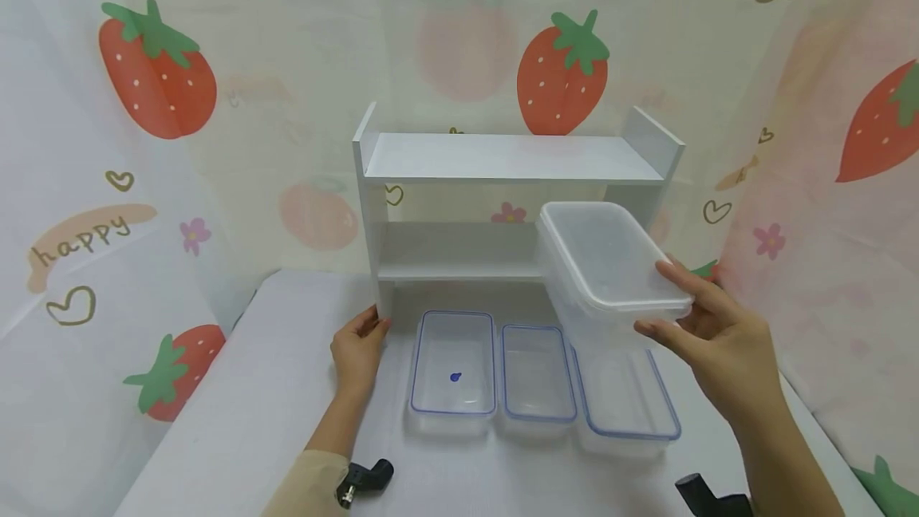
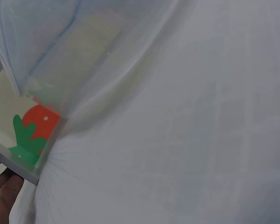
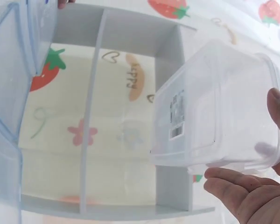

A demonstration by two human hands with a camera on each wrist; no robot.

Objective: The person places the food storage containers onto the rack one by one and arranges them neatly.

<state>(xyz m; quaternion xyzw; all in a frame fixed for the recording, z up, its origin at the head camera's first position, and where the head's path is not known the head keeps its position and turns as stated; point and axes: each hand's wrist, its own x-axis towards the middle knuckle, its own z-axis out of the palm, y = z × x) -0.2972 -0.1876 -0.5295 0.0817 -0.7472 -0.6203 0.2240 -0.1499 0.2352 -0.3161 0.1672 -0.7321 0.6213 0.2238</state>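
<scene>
The right hand (image 1: 728,341) grips the white-lidded box (image 1: 606,250) by one end: keep it level. The left hand (image 1: 357,349) pinches the shelf (image 1: 495,158): brace it steadily.

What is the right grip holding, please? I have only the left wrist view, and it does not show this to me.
Observer: The right grip holds a translucent lidded container.
Operator: Thank you. Is there any marking on it?
Observer: Yes, the right wrist view shows a label with a barcode.
Operator: And what else do you see nearby?
Observer: Three blue-rimmed containers stand side by side in front of the white shelf unit.
</scene>
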